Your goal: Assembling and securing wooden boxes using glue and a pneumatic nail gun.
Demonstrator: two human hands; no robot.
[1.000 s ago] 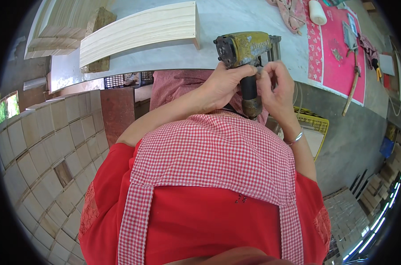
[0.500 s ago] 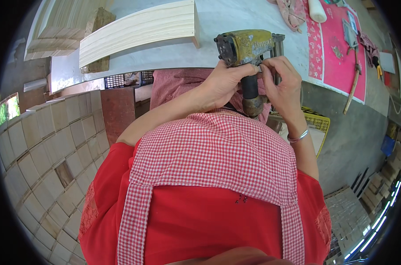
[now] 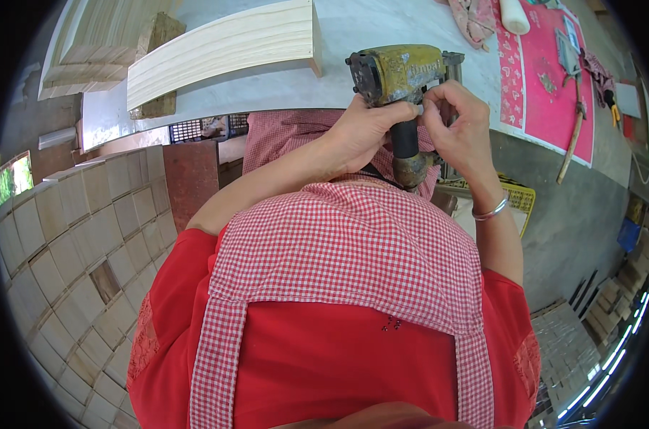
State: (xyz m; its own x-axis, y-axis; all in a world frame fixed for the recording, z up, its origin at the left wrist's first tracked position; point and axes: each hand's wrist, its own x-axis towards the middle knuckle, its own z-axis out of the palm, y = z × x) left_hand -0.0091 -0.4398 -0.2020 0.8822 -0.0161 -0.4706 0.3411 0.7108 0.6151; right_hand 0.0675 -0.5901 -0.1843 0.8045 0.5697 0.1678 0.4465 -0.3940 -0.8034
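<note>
A worn yellow pneumatic nail gun [image 3: 403, 68] lies on its side at the table's near edge, in front of my apron. My left hand [image 3: 364, 132] grips it by its black handle [image 3: 405, 139], with the thumb stretched across toward the right. Close to that thumb tip, my right hand [image 3: 460, 125] is bent with thumb and forefinger pinched together beside the gun's magazine. Whatever sits in that pinch, if anything, is too small to make out. A metal bangle [image 3: 492, 209] circles my right wrist.
A long pale wooden piece [image 3: 224, 53] rests left of the gun, near stacked boards [image 3: 106, 39]. Pink cloth [image 3: 553, 93] with a stick [image 3: 573, 139] and tools covers the right end. Stacked wood blocks [image 3: 81, 243] stand left; a yellow crate [image 3: 519, 204] sits below.
My right hand and wrist have shifted slightly right, and its fingertips have drawn a little up. The left hand and nail gun have hardly moved.
</note>
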